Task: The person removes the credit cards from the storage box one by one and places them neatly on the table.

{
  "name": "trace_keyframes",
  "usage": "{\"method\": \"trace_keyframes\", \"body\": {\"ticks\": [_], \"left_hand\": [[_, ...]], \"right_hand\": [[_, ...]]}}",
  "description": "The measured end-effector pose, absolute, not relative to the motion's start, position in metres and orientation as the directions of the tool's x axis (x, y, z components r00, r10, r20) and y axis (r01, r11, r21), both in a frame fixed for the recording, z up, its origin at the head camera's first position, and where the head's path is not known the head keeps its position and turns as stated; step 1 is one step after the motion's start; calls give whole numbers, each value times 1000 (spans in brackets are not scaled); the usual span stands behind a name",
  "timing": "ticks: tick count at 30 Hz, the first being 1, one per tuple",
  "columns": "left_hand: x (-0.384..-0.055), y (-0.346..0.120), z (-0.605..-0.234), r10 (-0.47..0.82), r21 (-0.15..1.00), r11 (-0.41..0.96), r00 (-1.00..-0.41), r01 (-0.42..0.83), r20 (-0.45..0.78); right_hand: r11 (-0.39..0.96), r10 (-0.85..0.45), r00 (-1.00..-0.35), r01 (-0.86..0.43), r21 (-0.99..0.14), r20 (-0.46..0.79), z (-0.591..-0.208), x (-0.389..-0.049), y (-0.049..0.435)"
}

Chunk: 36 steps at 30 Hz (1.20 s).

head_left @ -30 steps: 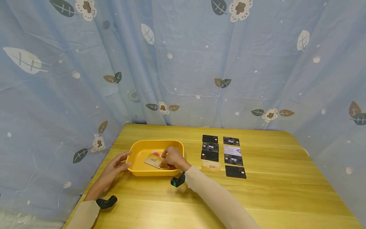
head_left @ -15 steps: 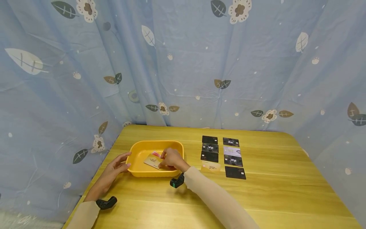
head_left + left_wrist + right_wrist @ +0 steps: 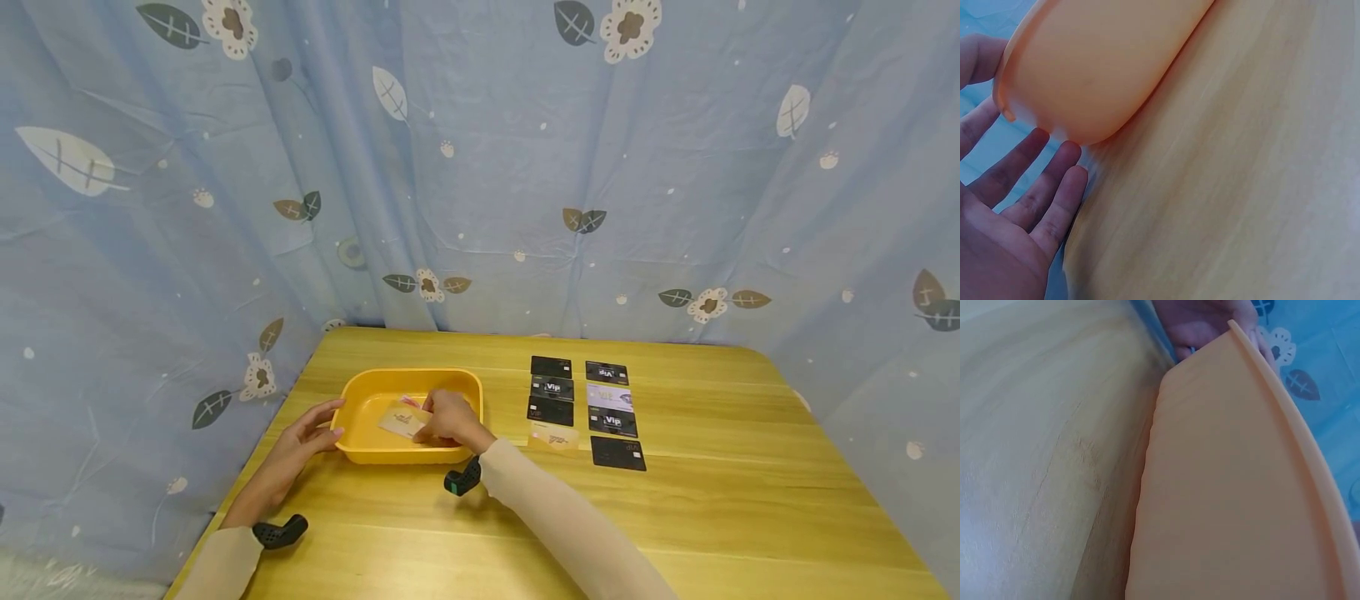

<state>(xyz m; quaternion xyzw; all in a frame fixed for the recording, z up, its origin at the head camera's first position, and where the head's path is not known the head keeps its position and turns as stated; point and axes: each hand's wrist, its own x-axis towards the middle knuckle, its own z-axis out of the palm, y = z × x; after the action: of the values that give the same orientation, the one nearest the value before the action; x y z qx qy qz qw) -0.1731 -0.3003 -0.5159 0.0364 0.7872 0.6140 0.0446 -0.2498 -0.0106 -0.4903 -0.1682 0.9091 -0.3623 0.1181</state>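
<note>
A yellow plastic tray with rounded corners stands on the left part of the table. At its left end my left hand holds the rim; in the left wrist view, several fingertips rest against the outer wall while other fingers reach over the edge. Inside the tray my right hand pinches the right side of a gold card, its fingers bent downward. A pink and white piece shows behind that card. In the right wrist view the tray wall hides the right hand's work.
Right of the tray, cards lie on the wooden table in two columns. The left column ends with a gold card, the right one with a black card; a lilac card is among them. A blue patterned curtain hangs behind.
My right hand has shifted slightly within the tray, and the gold card's angle has changed a little, covering more of the pink piece. The left hand stays at the rim.
</note>
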Motion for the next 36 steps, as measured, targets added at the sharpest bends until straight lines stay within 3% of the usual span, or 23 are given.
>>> {"method": "trace_keyframes", "body": {"ticks": [11,21,36], "left_hand": [[-174,-301,-514,124,967,254,-992,-1,-33],[-174,-300,-516,123,966,258,-992,7,-26],[-173,-300,-516,122,966,259,-992,6,-27]], "right_hand": [[554,-314,-949,-203,-807,24,-490,-253,-12],[338,-305,-951,-163,-927,57,-489,-254,-11],[299,-262,-961,-170,-939,90,-485,-254,-8]]}}
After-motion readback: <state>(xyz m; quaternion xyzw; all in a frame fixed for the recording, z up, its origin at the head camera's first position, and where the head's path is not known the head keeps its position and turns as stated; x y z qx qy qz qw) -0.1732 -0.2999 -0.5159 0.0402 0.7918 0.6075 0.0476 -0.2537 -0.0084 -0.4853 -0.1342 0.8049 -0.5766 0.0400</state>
